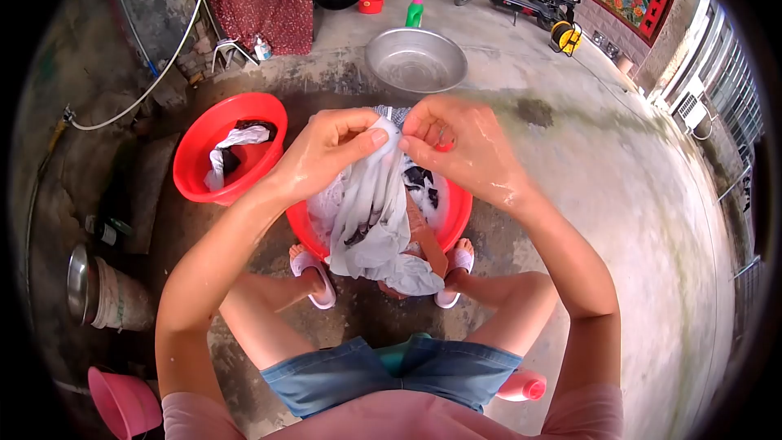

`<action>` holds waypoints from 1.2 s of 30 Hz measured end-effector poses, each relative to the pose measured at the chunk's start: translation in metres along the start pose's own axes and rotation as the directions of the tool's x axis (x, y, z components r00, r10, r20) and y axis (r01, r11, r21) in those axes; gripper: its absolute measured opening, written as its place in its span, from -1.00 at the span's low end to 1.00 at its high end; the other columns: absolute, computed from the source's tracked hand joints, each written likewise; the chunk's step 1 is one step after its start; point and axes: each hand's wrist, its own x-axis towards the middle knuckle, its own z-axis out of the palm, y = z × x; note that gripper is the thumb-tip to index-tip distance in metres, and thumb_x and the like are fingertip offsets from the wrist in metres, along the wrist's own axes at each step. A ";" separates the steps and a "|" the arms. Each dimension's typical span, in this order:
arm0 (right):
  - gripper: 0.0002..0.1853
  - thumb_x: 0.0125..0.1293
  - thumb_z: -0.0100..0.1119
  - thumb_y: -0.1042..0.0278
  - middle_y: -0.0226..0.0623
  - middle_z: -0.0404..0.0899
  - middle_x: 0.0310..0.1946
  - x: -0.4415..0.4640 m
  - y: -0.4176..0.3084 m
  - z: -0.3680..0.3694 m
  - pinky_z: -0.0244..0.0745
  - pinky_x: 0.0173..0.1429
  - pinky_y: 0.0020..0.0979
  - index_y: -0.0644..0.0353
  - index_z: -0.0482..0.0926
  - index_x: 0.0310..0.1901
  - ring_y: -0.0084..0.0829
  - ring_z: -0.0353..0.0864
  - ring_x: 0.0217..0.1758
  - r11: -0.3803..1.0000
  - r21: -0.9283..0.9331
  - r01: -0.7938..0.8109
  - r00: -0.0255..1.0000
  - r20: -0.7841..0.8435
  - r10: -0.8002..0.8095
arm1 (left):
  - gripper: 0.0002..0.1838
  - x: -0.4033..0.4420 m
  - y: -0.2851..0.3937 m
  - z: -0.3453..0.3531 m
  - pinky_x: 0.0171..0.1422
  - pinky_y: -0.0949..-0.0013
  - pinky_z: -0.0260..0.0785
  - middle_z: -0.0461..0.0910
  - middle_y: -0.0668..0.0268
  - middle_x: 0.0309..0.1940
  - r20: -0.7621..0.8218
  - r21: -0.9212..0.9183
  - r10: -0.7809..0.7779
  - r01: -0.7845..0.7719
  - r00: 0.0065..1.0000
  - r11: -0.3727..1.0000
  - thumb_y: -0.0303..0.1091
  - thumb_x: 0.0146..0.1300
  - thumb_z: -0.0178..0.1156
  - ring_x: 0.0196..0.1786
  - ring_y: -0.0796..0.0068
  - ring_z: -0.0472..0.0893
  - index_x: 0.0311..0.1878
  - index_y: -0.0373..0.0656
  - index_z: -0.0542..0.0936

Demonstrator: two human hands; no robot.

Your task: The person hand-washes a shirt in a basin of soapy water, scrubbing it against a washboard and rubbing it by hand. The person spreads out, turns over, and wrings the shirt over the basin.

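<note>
Pale garment (pixel 371 204): one piece, white to light grey, dark patches in the folds; upper edge raised between the two hands, body hanging creased over the middle red basin, lower end apparently draped across its near rim
Left hand (pixel 327 149): wet, thumb and fingers pinching the garment's upper edge
Right hand (pixel 466 147): wet, fingers curled, thumb and fingertips pinching the same edge just right of the left hand
Middle red basin (pixel 462 224): between the feet; contains suds and black-and-white cloth (pixel 419 183)
Brown board (pixel 430 248): leaning out over the near rim, partly covered by the garment
Left red basin (pixel 191 159): set farther left; holds white and black laundry
Metal basin (pixel 415 57): far side, on the concrete floor
Green bottle (pixel 415 13): pink cap, beyond the metal basin
Handling, upper edge: short pinches, hands level, light outward tension would open the folds without stretching the fabric
Handling, lower end: better kept over the basin, so drips fall inside and the hem stays off the floor and slippers (pixel 319 285)
</note>
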 end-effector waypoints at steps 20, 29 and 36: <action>-0.55 0.03 0.21 0.46 -0.05 0.37 -0.07 -0.043 0.034 0.014 0.44 -0.13 -0.32 0.29 0.35 -0.01 -0.20 0.50 -0.21 0.986 -0.144 -0.084 0.993 -0.099 0.070 | -0.64 -0.006 -0.007 0.004 0.02 0.30 0.45 0.52 0.24 -0.09 -0.102 -0.690 -0.240 0.105 0.965 0.716 -0.31 0.27 -0.05 -0.03 0.44 0.53 0.08 -0.29 0.40; -0.65 0.04 0.21 0.25 -0.19 0.39 -0.69 0.007 0.002 0.037 0.33 -0.46 -0.37 0.27 0.23 -0.43 -0.34 0.42 -0.61 0.984 0.125 -0.124 0.942 -0.296 0.156 | -0.74 0.013 0.058 0.006 -0.06 0.43 0.33 0.46 0.21 -0.30 -0.246 0.592 0.736 -0.504 0.631 0.629 -0.53 0.16 -0.08 -0.14 0.45 0.47 -0.11 -0.36 0.50; -0.72 0.05 0.16 0.28 -0.23 0.54 -0.47 0.035 0.008 -0.010 0.42 -0.28 -0.40 0.21 0.29 -0.34 -0.48 0.53 -0.40 0.860 0.499 -0.107 0.971 -0.133 0.198 | -0.81 0.020 0.067 -0.047 -0.17 0.54 0.27 0.49 0.34 -0.33 -0.369 0.759 0.750 -0.288 0.549 0.584 -0.61 0.12 0.01 -0.31 0.56 0.45 -0.18 -0.30 0.52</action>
